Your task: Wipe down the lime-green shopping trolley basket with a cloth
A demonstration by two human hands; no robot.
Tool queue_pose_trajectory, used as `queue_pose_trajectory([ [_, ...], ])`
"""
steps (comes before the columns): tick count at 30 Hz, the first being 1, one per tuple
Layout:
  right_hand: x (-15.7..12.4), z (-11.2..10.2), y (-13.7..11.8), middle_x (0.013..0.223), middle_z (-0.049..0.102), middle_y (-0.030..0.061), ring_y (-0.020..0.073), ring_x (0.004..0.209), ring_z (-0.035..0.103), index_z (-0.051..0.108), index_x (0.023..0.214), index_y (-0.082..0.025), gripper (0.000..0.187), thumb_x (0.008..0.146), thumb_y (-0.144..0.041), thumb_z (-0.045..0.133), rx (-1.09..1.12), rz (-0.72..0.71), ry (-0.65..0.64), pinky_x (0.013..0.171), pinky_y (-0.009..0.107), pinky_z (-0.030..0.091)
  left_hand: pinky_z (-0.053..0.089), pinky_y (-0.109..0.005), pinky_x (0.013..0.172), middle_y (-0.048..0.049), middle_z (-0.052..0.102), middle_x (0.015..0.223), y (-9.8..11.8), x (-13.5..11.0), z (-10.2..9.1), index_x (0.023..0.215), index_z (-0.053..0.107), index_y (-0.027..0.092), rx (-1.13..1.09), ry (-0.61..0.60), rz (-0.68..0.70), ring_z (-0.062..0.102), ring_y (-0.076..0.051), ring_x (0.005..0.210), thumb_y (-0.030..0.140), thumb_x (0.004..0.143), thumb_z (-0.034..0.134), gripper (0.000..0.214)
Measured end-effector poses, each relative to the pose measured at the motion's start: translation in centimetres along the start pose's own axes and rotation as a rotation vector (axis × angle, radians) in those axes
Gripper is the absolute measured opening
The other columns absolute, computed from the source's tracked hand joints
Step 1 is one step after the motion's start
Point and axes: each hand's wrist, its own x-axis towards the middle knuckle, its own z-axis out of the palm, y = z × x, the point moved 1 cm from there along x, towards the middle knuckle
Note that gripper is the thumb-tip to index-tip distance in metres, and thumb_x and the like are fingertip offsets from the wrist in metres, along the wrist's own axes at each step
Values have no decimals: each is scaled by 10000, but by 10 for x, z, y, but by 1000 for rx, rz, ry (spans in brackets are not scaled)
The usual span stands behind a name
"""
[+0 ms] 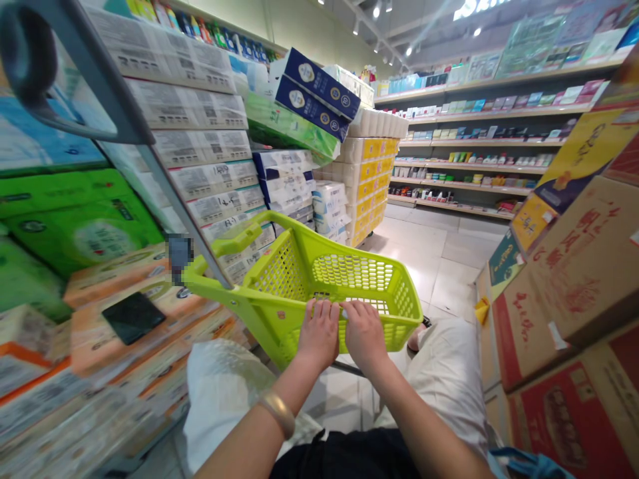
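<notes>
So the lime-green basket cart (259, 318) is parked between the person's knees, right in the aisle, and its near rim is being held by both hands. The left hand (319, 329) and right hand (366, 329) are set side by side there, fingers hooked over the edge; thumbs can't really be made out, so how firm the grip is can't be told. Probably held that way so it's kept from rolling. The metal pole (184, 209) is tilted out to the left, likely so the basket can be towed. A dark flat object (134, 317) has been left on the orange packs (92, 332), presumably because a flat top was handy.
</notes>
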Motion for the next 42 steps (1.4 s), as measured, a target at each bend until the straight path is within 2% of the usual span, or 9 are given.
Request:
queue_pose_trajectory([
  [9,-19,-14,41,1024,660,58,211,973,544,644,1092,-204,416,772,-12,460,-56,102,47,884,329,370,194,-467,1113,-113,515,1112,0,-1,2,1192,471,144,3,4,-6,424,-277,1105,199,757,513,440],
  [16,-6,3,7,1012,661,63,203,966,544,645,1067,-199,422,764,7,436,32,9,63,901,330,381,214,-463,1102,-114,538,1086,1,-1,1,1170,493,121,29,35,2,439,-270,1081,170,796,484,378],
  [19,-8,4,6,1026,657,67,203,974,548,637,1089,-193,437,759,0,427,62,-24,75,904,333,390,223,-455,1099,-104,545,1074,-2,-3,3,1158,500,132,36,59,11,443,-264,1070,159,811,466,349],
  [23,-23,-5,34,1054,651,69,210,1015,544,624,1121,-188,454,757,-15,415,27,-4,112,920,343,385,211,-451,1109,-107,545,1068,-4,-5,4,1156,502,128,35,67,7,437,-265,1072,158,793,481,365],
  [29,-46,-21,80,1039,643,87,235,995,542,634,1085,-177,398,788,-61,397,-91,158,202,911,383,391,202,-463,1108,-113,538,1078,-2,-5,2,1175,499,129,28,33,-1,428,-268,1080,170,764,495,413],
  [32,-42,-16,68,1011,642,92,241,976,538,641,1063,-173,394,774,-48,404,-90,187,226,905,391,394,195,-474,1111,-121,537,1080,0,-5,2,1188,502,119,47,31,-15,436,-279,1076,199,769,501,427],
  [38,-21,5,13,1059,642,77,213,1015,529,616,1127,-188,461,757,-8,409,57,-7,178,943,353,380,197,-481,1113,-120,533,1104,-2,-7,5,1266,483,152,77,51,2,435,-288,1121,199,778,510,491],
  [40,-22,5,16,1059,643,70,207,1013,533,614,1134,-196,472,756,-7,404,61,-25,174,939,345,379,205,-475,1113,-116,533,1106,-4,-8,5,1276,483,158,77,56,14,436,-280,1122,193,772,515,506],
  [42,-29,-1,34,1059,642,65,207,1020,534,612,1140,-199,468,763,-17,401,41,-6,175,940,345,377,205,-471,1117,-117,532,1114,-5,-9,6,1285,481,154,74,57,21,433,-279,1127,199,764,524,525],
])
